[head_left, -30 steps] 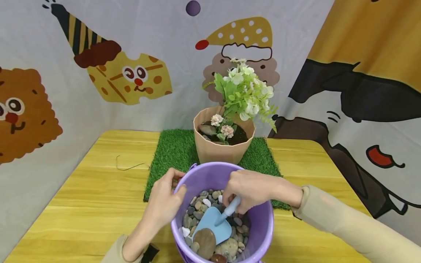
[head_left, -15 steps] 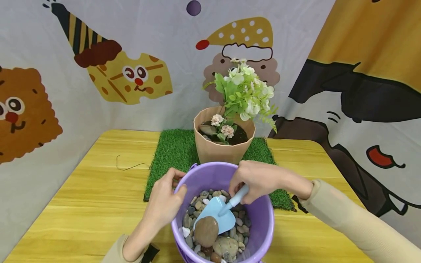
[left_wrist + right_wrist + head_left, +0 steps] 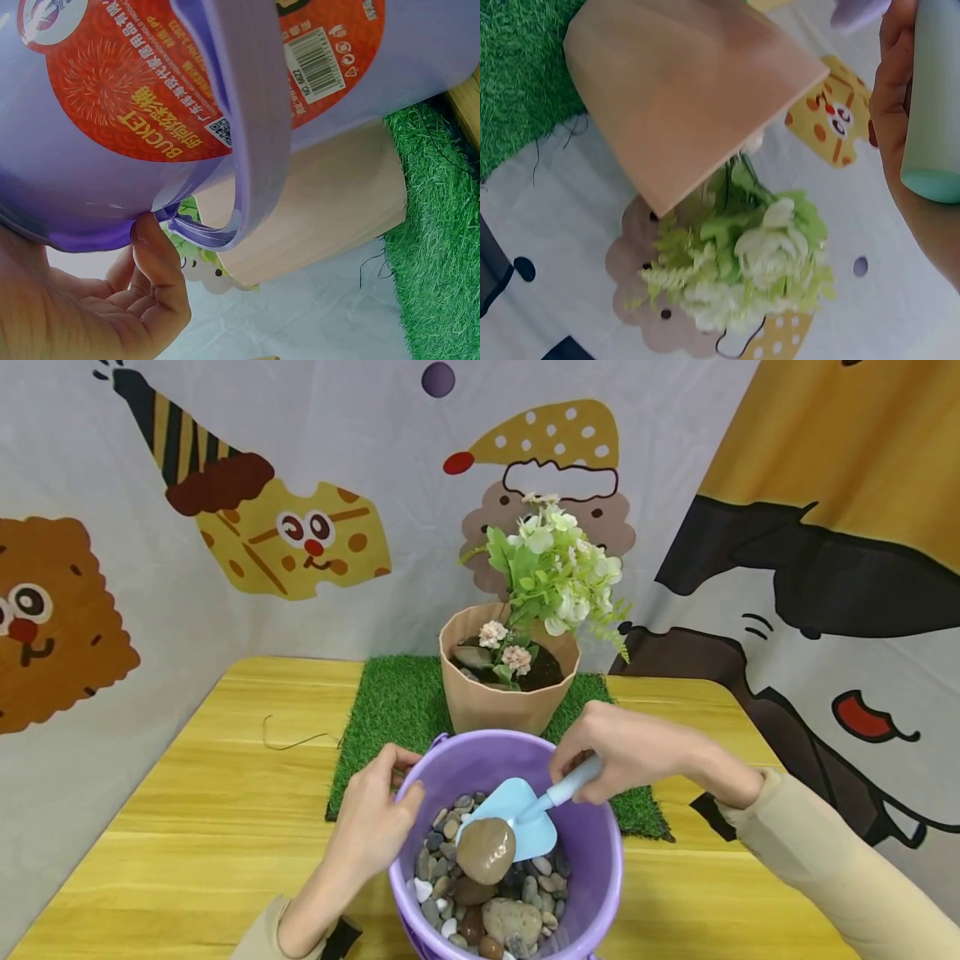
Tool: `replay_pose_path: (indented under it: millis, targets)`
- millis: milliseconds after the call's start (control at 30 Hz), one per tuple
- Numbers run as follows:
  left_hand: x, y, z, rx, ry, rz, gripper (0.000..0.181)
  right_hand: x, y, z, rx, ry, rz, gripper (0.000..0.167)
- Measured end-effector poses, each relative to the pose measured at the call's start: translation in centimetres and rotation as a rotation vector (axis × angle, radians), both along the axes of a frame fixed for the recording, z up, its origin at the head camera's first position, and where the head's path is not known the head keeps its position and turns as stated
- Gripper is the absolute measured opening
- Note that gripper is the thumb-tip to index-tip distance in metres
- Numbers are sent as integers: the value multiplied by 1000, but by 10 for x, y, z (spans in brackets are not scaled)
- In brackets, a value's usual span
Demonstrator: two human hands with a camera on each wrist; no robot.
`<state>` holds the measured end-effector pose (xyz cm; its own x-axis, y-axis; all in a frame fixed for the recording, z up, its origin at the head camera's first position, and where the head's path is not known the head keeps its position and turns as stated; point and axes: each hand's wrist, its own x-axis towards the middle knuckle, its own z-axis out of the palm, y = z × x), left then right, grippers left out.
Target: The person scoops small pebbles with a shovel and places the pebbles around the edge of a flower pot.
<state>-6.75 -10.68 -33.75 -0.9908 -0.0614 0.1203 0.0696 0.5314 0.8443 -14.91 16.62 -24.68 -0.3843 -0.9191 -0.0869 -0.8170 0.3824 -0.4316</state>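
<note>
A purple bucket (image 3: 594, 860) stands at the table's front, its bottom covered in pebbles (image 3: 450, 827). My left hand (image 3: 375, 814) grips the bucket's left rim; the left wrist view shows the thumb (image 3: 154, 247) on the rim beside the bucket handle (image 3: 259, 127). Inside the bucket, my right hand (image 3: 637, 747) holds a light blue toy shovel (image 3: 536, 839) by its handle. On the tilted blade lies a large wet brown stone (image 3: 486, 852), above the pebbles. In the right wrist view the shovel handle's end (image 3: 937, 97) lies against my hand (image 3: 892, 127).
Just behind the bucket, a beige flowerpot (image 3: 506, 710) with white and pink flowers (image 3: 573, 606) stands on a green turf mat (image 3: 405, 702). A thin dark wire (image 3: 296, 743) lies on the wooden table (image 3: 187, 810) at left. A printed cloth (image 3: 420, 560) hangs behind.
My right hand has moved up and to the right, lifting the shovel with the brown stone on it off the pebbles. My left hand has stayed on the rim.
</note>
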Motion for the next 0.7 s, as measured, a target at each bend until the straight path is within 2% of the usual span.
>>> replay_pose_path:
  millis: [200,533,700]
  targets:
    - [0,0,0,-3,1,0,24,-5,14,10,-20,7,-43,20]
    - [0,0,0,6,-9,-4,25,-22,35,17,-28,23,-78,17]
    - [0,0,0,5,-11,-2,25,-32,48,22,-15,49,-141,18]
